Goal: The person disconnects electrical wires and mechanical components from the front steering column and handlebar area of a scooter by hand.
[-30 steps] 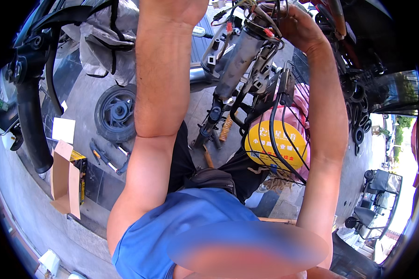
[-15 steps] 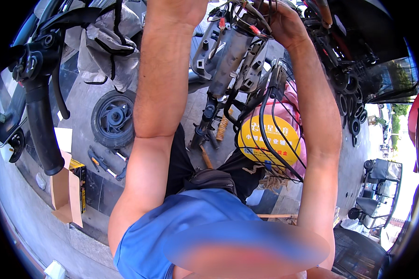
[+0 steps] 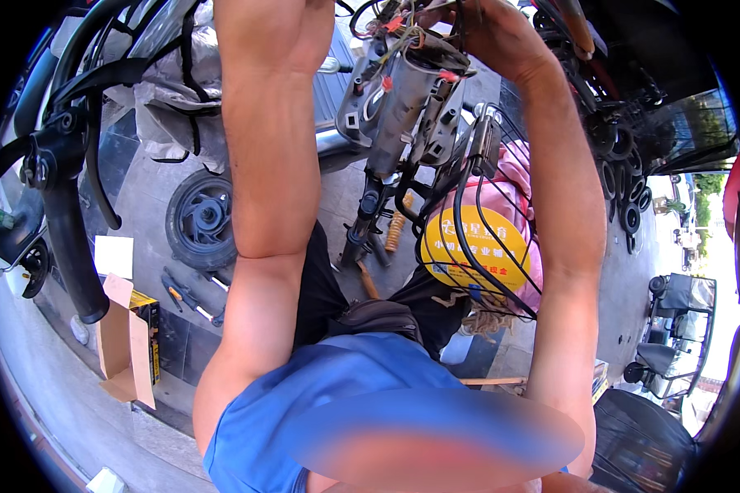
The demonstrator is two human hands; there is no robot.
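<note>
Both my arms reach up to the stripped front of a scooter frame (image 3: 399,115), a grey, dusty tube with plastic brackets. Loose wires with red connectors (image 3: 394,25) bunch around its upper end. My right hand (image 3: 501,37) is beside these wires, its fingers curled in among the cables; what they grip is hidden. My left hand (image 3: 311,33) is left of the wires, and its fingers lie beyond the top edge of the view. Below and to the right of the frame sits a black wire basket (image 3: 477,177) with a round yellow sign (image 3: 474,246) and a pink bag (image 3: 514,189).
A wheel with tyre (image 3: 201,218) and some hand tools (image 3: 191,296) lie on the floor at left, near an open cardboard box (image 3: 127,349). A black handlebar grip (image 3: 78,238) juts in at far left. An orange spring (image 3: 398,223) stands below the frame. Several tyres (image 3: 629,205) hang at right.
My left hand has shifted left and up, away from the wires. My right hand stays by them, slightly higher. The background at left has shifted a little as the view tilts.
</note>
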